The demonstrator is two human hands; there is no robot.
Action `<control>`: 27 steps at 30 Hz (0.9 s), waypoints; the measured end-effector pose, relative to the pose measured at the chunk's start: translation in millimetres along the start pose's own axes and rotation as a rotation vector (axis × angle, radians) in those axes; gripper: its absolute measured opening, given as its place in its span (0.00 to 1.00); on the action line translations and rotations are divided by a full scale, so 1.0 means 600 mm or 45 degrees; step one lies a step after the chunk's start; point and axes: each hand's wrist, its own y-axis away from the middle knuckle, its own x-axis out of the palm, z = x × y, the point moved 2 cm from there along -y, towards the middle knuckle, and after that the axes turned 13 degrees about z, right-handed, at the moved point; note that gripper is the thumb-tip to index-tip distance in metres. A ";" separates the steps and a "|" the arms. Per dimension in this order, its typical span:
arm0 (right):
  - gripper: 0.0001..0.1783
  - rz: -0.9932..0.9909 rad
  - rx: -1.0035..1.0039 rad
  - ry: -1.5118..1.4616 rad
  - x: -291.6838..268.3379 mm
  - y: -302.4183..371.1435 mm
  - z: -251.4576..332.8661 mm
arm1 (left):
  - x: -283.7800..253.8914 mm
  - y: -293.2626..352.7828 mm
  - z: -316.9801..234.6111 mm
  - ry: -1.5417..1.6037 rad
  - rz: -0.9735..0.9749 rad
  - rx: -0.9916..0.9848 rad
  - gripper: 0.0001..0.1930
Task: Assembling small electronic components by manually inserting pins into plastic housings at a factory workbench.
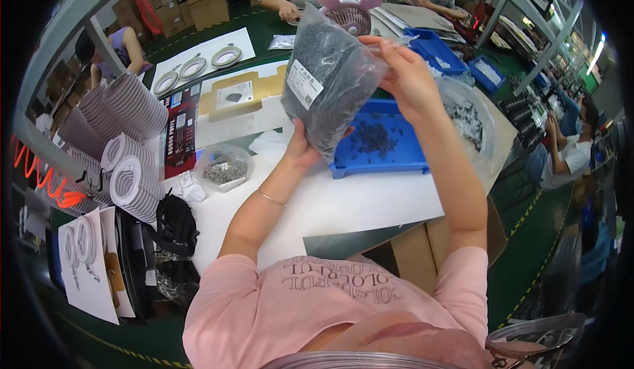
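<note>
A clear plastic bag (330, 72) full of small dark parts, with a white label on its front, is held up tilted above the table. My left hand (305, 147) is closed around its lower end, part of the fingers hidden behind the plastic. My right hand (408, 75) pinches the bag's upper right edge between thumb and fingers. Below and behind the bag lies a blue tray (383, 164) with a scatter of small dark pieces (374, 139) in it. The bag hides the tray's left part.
Left of my left arm stands a clear bag of small metal parts (224, 169). Stacks of white rings (135, 177) rise at the left. Another clear bag of pale parts (470, 121) sits right of the tray. A pink fan (346, 20) and other people are beyond.
</note>
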 end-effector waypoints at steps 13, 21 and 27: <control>0.18 0.008 -0.149 0.910 -0.022 -0.108 0.073 | -0.030 -0.039 -0.012 0.175 -0.190 0.110 0.37; 0.26 0.144 -0.121 1.764 -0.056 -0.174 0.041 | -0.027 -0.067 -0.038 0.005 -0.319 0.174 0.31; 0.15 -0.105 -0.258 2.040 -0.120 -0.266 -0.013 | -0.019 -0.090 -0.078 -0.782 -0.945 0.384 0.44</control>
